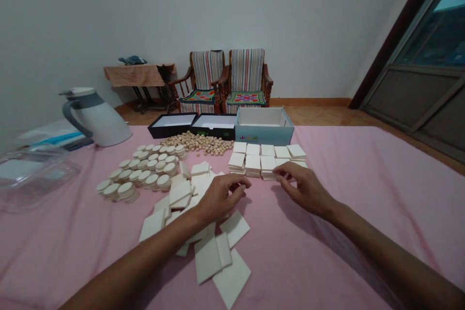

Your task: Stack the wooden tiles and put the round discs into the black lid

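My left hand [222,196] hovers at the right side of a loose heap of pale square tiles [208,256], its fingers curved and slightly apart with nothing seen between them. To the right, my right hand [303,188] reaches to the front of the neat stacks of square tiles [253,164]. Its thumb and forefinger are at the stack near the front right, and the fingertips hide part of that stack's edge. Whether they grip a tile is hard to tell. The stacks stand in two rows before a light blue box [264,134].
Stacks of round discs [143,174] lie left of the heap. Small wooden beads [203,143] are spread before two black trays [173,131]. A grey-white jug [105,118] and a clear plastic container [34,174] stand at the left on the pink cloth [327,261].
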`<state>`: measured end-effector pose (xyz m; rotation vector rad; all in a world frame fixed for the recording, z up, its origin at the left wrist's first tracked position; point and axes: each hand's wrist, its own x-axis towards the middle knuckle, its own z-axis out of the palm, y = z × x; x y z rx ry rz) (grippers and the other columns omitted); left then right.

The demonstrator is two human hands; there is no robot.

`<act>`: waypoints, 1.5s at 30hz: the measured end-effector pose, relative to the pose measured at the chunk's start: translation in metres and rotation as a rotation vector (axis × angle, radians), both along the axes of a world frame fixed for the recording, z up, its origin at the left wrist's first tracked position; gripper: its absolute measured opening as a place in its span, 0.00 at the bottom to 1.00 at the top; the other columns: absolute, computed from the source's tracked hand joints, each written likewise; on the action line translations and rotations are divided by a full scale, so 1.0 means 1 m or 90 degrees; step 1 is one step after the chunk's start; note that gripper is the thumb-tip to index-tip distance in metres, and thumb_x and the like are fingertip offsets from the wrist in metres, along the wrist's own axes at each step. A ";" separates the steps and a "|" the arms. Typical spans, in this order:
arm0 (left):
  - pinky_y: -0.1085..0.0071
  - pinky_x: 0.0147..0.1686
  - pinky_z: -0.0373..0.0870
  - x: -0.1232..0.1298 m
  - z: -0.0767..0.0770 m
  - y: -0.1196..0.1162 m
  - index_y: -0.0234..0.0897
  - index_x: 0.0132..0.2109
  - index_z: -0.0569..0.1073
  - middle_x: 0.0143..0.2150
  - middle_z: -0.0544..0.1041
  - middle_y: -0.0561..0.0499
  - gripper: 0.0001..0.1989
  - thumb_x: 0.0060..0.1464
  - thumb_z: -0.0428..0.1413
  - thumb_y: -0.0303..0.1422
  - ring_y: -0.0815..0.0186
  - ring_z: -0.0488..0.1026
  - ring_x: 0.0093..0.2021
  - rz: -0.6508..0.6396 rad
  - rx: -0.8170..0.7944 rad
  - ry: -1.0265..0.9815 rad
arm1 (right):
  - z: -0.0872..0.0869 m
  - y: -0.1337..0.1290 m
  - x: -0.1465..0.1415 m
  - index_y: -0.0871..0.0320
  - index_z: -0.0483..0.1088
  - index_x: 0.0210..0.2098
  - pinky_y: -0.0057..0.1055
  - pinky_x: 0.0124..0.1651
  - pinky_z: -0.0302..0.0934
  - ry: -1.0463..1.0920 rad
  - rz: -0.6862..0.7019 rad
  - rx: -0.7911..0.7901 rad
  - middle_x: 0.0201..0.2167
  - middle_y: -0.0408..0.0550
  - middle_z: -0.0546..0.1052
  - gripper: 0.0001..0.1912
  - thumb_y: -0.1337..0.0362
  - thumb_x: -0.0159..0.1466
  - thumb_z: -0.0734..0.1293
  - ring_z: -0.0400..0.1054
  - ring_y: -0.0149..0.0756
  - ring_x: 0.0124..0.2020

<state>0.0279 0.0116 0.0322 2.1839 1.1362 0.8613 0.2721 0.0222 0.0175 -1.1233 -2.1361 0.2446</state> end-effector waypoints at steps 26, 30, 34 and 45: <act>0.56 0.44 0.67 -0.115 -0.036 -0.030 0.34 0.50 0.64 0.48 0.69 0.40 0.24 0.54 0.50 0.48 0.50 0.67 0.48 0.357 0.111 0.390 | -0.006 0.102 -0.258 0.51 0.62 0.57 0.57 0.55 0.51 -0.262 0.149 -0.254 0.56 0.54 0.68 0.36 0.46 0.51 0.65 0.58 0.56 0.58; 0.55 0.45 0.67 -0.113 -0.037 -0.029 0.35 0.51 0.62 0.50 0.68 0.40 0.24 0.54 0.51 0.48 0.50 0.67 0.50 0.356 0.099 0.363 | -0.005 0.102 -0.260 0.51 0.62 0.55 0.57 0.56 0.49 -0.273 0.142 -0.273 0.57 0.54 0.67 0.34 0.47 0.51 0.65 0.57 0.55 0.59; 0.55 0.45 0.66 -0.108 -0.039 -0.029 0.35 0.52 0.62 0.48 0.69 0.40 0.25 0.53 0.53 0.46 0.50 0.67 0.49 0.336 0.105 0.330 | 0.000 0.101 -0.255 0.54 0.64 0.52 0.56 0.54 0.53 -0.285 0.152 -0.290 0.53 0.56 0.71 0.31 0.53 0.49 0.67 0.61 0.55 0.56; 0.51 0.51 0.63 -0.092 -0.039 -0.035 0.36 0.59 0.58 0.56 0.66 0.38 0.31 0.52 0.56 0.43 0.48 0.63 0.56 0.187 0.161 0.283 | 0.014 0.079 -0.212 0.59 0.65 0.49 0.32 0.42 0.61 -0.257 0.240 -0.234 0.47 0.54 0.75 0.22 0.68 0.54 0.65 0.69 0.42 0.46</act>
